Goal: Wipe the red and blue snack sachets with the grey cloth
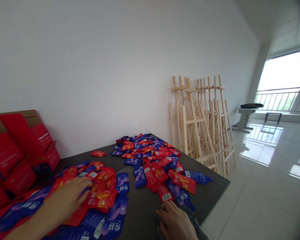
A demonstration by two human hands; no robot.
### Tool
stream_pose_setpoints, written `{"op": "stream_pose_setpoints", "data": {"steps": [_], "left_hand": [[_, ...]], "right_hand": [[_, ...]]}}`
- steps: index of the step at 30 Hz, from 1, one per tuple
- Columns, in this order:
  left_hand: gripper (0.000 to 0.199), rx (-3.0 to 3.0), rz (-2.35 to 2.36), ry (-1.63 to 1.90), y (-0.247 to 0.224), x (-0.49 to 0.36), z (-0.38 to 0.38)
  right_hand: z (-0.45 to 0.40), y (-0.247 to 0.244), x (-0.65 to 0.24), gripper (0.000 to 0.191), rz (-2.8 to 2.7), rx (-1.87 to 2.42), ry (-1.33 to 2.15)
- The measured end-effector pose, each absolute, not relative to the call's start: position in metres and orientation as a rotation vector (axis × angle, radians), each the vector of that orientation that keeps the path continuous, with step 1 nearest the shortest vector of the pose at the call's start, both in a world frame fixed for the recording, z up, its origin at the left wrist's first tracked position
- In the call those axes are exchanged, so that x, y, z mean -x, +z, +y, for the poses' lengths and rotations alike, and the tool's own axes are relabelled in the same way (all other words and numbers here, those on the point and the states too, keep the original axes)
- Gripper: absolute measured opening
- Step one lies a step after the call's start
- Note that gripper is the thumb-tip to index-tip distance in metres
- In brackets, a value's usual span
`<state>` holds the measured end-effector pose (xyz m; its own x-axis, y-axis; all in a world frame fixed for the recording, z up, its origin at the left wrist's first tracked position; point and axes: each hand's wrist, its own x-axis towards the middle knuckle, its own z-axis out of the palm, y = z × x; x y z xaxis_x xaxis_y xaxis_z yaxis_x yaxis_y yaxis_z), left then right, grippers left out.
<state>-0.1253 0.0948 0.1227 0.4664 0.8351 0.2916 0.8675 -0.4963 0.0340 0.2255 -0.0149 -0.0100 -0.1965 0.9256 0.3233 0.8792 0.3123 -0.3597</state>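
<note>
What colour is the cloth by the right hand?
The cloth beside the right hand is dull grey, best seen in the head view.

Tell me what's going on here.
A person is working at a dark tabletop spread with red and blue sachets. Their left hand rests on the nearer heap of sachets, fingers over them, and their right hand lies on a grey cloth at the table's edge. Red packaging fills a cardboard box at the far left, and wooden easels lean against the wall.
</note>
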Motion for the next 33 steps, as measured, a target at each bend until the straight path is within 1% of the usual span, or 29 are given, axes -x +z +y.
{"op": "stream_pose_setpoints", "data": {"steps": [1,4,6,9,11,14,16,18,20,24,25,27,29,30,33], "left_hand": [[0.024,2.647,-1.426,-0.258,0.112,0.098,0.106],[0.046,2.747,-1.349,-0.155,0.085,0.018,0.141],[0.057,2.772,-1.362,-0.115,0.072,-0.023,0.164],[0.067,2.840,-1.361,-0.017,0.065,-0.058,0.187],[0.069,2.879,-1.356,0.050,0.066,-0.064,0.194],[0.065,2.902,-1.425,0.109,0.072,-0.058,0.188],[0.056,2.923,-1.512,0.123,0.076,-0.047,0.174],[0.041,2.973,-1.612,0.125,0.077,-0.034,0.152],[0.031,3.044,-1.722,0.127,0.073,-0.023,0.123],[0.030,3.262,-1.960,0.162,0.045,-0.015,0.059],[0.031,3.322,-2.067,0.102,0.035,-0.016,0.045],[0.031,3.332,-2.238,-0.166,0.016,-0.020,0.026],[0.030,3.264,-2.175,-0.473,0.001,-0.025,0.017],[0.031,3.234,-2.093,-0.559,-0.003,-0.027,0.015],[0.035,3.213,-1.954,-0.553,-0.008,-0.030,0.016]], "right_hand": [[-0.015,-0.010,-0.226,0.030,-2.102,1.593,0.136],[-0.015,-0.010,-0.228,0.030,-2.114,1.585,0.147],[-0.014,-0.010,-0.231,0.031,-2.128,1.590,0.155],[-0.012,-0.010,-0.234,0.033,-2.151,1.594,0.181],[-0.012,-0.009,-0.235,0.034,-2.159,1.589,0.207],[-0.013,-0.006,-0.235,0.041,-2.147,1.554,0.249],[-0.015,-0.005,-0.233,0.042,-2.115,1.538,0.259],[-0.017,-0.004,-0.232,0.037,-2.069,1.540,0.248],[-0.019,-0.003,-0.233,0.032,-2.036,1.523,0.232],[-0.027,0.012,-0.239,0.028,-1.974,1.442,0.213],[-0.030,0.017,-0.239,0.027,-1.945,1.438,0.196],[-0.033,0.027,-0.233,0.027,-1.923,1.449,0.150],[-0.035,0.030,-0.220,0.027,-2.014,1.453,0.118],[-0.035,0.028,-0.213,0.026,-2.101,1.452,0.111],[-0.032,0.015,-0.195,0.015,-2.300,1.501,0.034]]}}
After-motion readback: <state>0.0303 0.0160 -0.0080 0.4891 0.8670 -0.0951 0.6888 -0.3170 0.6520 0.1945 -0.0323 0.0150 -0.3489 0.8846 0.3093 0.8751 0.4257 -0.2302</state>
